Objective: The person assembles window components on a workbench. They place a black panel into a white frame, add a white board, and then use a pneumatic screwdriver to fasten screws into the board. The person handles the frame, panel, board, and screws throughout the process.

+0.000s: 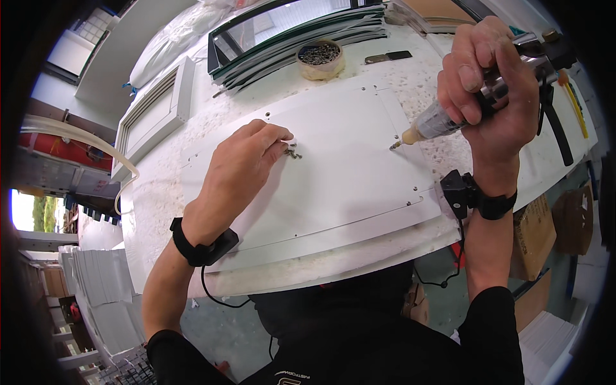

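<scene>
Right hand [505, 119] grips the driver [435, 120], aimed at the white panel's [346, 176] three o'clock: fastening, apparently! Left hand [240, 157], nine o'clock, beside loose screws [293, 154], grip unclear; steady pressure likely needed next.

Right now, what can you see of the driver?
The driver has a translucent-looking barrel, a tan tapered nose and metal-looking parts toward the rear. Gripped by the right hand, it tilts down leftward, its bit end near the right edge of the white panel. I can't tell whether they touch.
</scene>
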Action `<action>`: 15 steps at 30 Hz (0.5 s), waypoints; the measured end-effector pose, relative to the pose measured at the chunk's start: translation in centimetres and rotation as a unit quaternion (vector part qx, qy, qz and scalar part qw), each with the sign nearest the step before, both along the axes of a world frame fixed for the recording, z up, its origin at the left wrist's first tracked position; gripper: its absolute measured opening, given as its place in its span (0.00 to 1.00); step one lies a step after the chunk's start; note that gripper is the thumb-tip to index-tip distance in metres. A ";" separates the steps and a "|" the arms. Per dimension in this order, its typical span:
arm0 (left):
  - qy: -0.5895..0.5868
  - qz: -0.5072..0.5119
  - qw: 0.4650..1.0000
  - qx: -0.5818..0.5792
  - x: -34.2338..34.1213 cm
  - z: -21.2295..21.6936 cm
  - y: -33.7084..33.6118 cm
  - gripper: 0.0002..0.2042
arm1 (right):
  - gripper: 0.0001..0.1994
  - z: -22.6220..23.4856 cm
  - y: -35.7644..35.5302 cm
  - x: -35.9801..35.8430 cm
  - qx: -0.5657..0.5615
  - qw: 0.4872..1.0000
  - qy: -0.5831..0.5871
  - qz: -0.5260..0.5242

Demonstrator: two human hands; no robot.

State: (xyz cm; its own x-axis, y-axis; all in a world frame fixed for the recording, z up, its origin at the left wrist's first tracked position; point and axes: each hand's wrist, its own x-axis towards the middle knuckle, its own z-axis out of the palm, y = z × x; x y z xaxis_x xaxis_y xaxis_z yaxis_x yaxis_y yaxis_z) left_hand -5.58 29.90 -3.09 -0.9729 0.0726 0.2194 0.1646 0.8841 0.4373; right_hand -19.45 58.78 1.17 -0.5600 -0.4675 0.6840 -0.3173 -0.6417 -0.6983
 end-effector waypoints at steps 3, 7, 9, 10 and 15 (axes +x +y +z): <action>0.006 -0.031 0.997 -0.066 -0.6 0.0 0.2 0.03 | 0.14 0.0 -0.1 0.0 -0.003 1.000 0.002 0.003; -0.008 -0.049 0.993 -0.108 -1.4 0.2 0.4 0.03 | 0.14 0.0 0.2 -0.1 -0.008 1.000 0.009 0.009; -0.003 -0.058 0.988 -0.143 -1.7 0.5 0.6 0.03 | 0.14 0.0 0.2 -0.3 -0.012 1.000 0.013 0.019; -0.008 -0.057 0.985 -0.166 -1.8 0.5 0.7 0.03 | 0.14 0.0 0.3 -0.4 -0.012 1.000 0.008 0.026; -0.013 -0.067 0.978 -0.198 -2.5 0.5 0.9 0.04 | 0.13 0.1 0.4 -0.4 -0.010 1.000 0.014 0.023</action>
